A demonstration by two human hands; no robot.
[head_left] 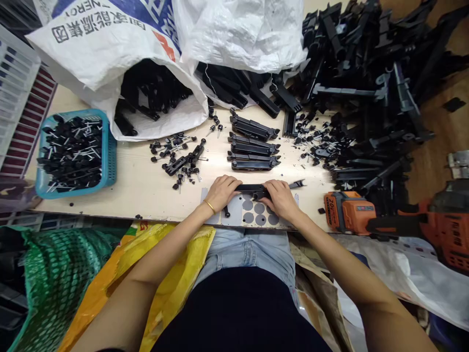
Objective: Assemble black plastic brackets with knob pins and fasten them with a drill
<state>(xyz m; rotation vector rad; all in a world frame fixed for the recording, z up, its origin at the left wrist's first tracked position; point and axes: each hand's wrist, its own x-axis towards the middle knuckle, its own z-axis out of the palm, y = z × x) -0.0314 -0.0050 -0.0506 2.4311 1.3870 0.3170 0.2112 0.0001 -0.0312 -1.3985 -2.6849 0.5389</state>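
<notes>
Between my two hands a long black plastic bracket [251, 187] lies crosswise near the table's front edge. My left hand [222, 192] is closed on its left end, and my right hand [280, 196] grips its right part. A thinner black arm [296, 184] sticks out past my right fingers. Under the hands is a grey patch with round spots [248, 217]. A black-headed screw knob [226, 211] lies by my left wrist. Just beyond, several folded black brackets [255, 165] are lined up in a stack.
A blue basket [112, 161] of black-headed screws stands left. White sacks [161, 128] spill black parts at the back. Loose knobs [179, 142] lie left of centre. Black parts [366, 102] heap up on the right, near an orange power drill [351, 213].
</notes>
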